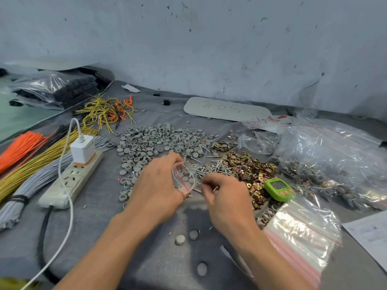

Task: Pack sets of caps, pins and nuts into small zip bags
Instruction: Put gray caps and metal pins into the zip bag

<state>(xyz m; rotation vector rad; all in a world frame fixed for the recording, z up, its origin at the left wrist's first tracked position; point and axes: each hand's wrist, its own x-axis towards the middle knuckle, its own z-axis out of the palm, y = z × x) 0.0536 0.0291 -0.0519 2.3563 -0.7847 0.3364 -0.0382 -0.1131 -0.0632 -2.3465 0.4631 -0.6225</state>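
Grey caps [155, 141], pins [211, 167] and nuts [251, 170] are crowding the cloth [146, 264] left of the timer [279, 189]; nearer, open cloth is carrying 3 stray caps [180, 240]. Left of the timer, the left hand [156, 189] is gripping a clear red-zipped bag [184, 178] holding caps; the right hand [227, 197] is pinching pins beside it.

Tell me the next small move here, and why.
Probably slide the pins pinched in the right hand into the mouth of the small zip bag. The left hand holds that bag open, grey caps already lie inside, and the pins sit just beside its opening.
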